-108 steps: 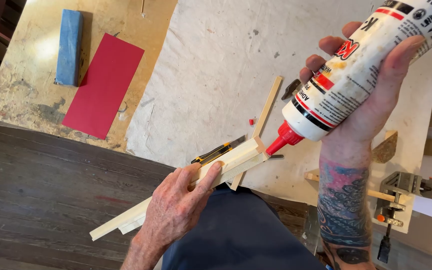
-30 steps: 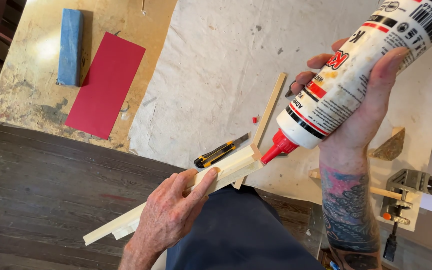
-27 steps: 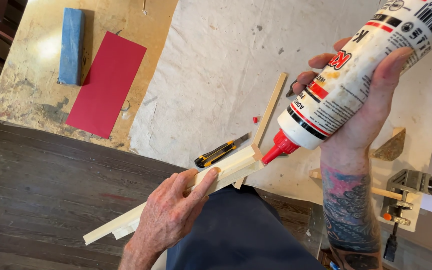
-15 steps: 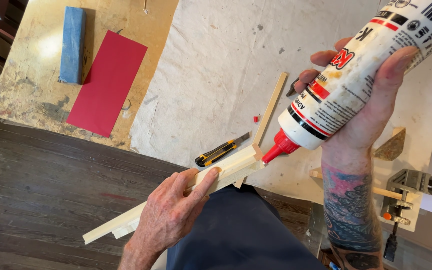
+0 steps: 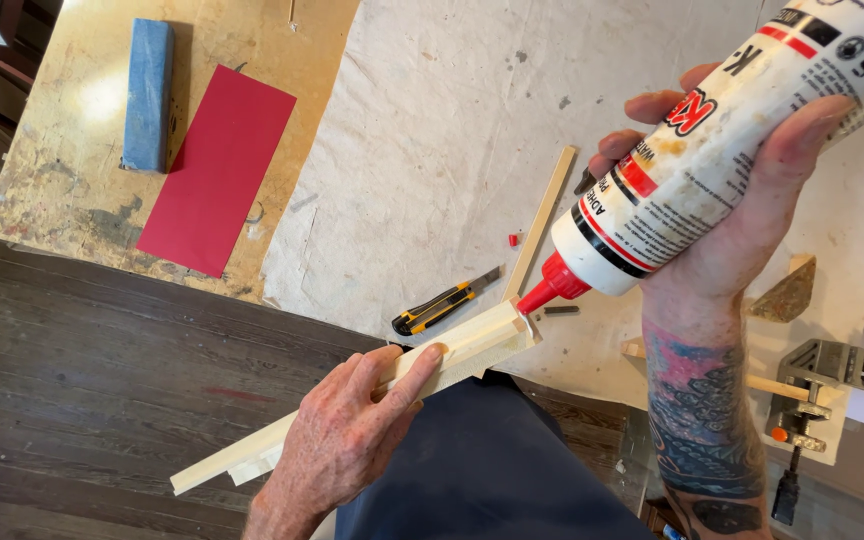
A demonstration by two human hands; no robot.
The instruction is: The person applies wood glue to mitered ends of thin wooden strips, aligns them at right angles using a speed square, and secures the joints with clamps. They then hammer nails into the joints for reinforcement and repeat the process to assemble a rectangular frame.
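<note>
Our left hand [image 5: 347,440] still grips the wood strip [image 5: 452,355]; our right hand [image 5: 742,215], wrapped around the glue bottle [image 5: 692,170], has brought its red nozzle [image 5: 547,290] onto the strip's end, ready for gluing.

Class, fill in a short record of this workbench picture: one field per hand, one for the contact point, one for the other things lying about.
Left hand: grips a pale wooden strip assembly
Right hand: holds a white glue bottle, tilted down
Contact: red nozzle at the strip's far end
On cloth: yellow-black utility knife, thin wood strip
On board: red sheet, blue block
Right edge: clamp
</note>
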